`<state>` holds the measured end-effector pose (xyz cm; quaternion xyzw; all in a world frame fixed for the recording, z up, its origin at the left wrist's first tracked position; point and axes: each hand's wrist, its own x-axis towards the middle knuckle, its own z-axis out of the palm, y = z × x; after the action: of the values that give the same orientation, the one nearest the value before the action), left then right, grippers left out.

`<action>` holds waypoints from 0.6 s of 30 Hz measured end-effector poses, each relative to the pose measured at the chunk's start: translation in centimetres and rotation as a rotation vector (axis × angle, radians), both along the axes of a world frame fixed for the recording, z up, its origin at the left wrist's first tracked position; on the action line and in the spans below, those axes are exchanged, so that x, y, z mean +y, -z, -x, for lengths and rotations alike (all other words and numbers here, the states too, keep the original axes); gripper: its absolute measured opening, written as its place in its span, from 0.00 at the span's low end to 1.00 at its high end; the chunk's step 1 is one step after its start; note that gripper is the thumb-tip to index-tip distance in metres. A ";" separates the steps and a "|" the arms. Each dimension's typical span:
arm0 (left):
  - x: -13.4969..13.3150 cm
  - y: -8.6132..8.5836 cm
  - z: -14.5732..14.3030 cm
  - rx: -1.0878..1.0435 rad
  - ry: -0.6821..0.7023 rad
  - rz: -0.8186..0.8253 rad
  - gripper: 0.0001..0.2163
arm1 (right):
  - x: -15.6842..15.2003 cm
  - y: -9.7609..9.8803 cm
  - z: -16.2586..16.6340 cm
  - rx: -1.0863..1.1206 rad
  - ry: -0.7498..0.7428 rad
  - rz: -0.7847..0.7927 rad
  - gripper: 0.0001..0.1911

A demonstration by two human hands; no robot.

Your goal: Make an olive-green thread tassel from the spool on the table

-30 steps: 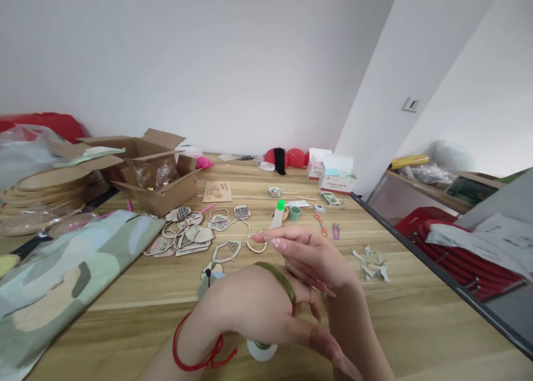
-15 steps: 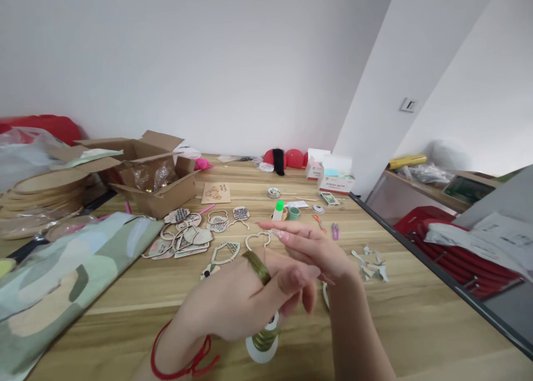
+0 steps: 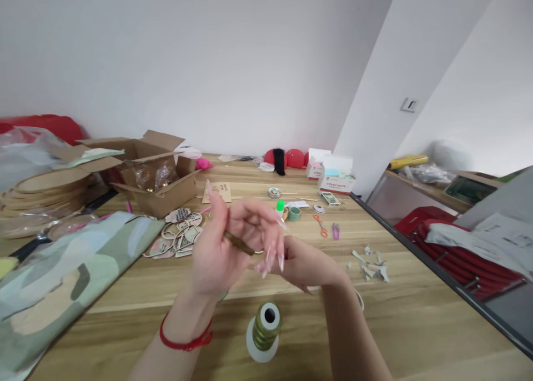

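Note:
My left hand [image 3: 233, 242] is turned palm up, its thumb raised and its fingers loosely bent and apart. A band of green thread [image 3: 238, 242] lies around its palm. My right hand [image 3: 310, 263] is closed just beyond the left fingertips. Its own fingertips are hidden, so whatever they grip does not show. Below the hands, a spool of green thread [image 3: 264, 332] stands upright on the wooden table [image 3: 200, 345]. Behind my left hand are flat wooden craft pieces [image 3: 183, 234], partly covered.
Orange scissors [image 3: 320, 225], purple snips [image 3: 336, 230] and a green-capped glue stick [image 3: 280, 207] lie past the hands. Paper scraps [image 3: 370, 265] are to the right. An open cardboard box [image 3: 177, 192] and a patterned cloth [image 3: 95, 270] occupy the left side.
My left hand has turned from back up to palm up. My right hand has dropped lower and its fingers have curled behind the left fingertips. The spool is now uncovered.

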<state>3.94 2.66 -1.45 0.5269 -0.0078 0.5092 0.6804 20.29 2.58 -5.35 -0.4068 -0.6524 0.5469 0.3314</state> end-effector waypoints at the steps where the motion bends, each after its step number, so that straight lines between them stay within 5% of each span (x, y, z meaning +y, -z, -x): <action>1: 0.3 -0.2 0.1 -0.021 -0.027 0.034 0.37 | 0.0 -0.2 -0.1 -0.083 -0.046 0.016 0.14; 8: 1.3 -0.6 0.4 -0.075 -0.082 0.202 0.37 | -0.1 -1.0 -0.5 -0.230 -0.037 -0.023 0.13; 18: 2.3 -0.2 0.6 -0.268 0.116 0.459 0.31 | -1.7 -2.0 -2.4 -0.078 0.040 -0.064 0.15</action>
<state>3.39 4.93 -1.30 0.2857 -0.0123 0.5231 0.8029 22.73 0.91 -3.32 -0.4300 -0.6738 0.5027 0.3292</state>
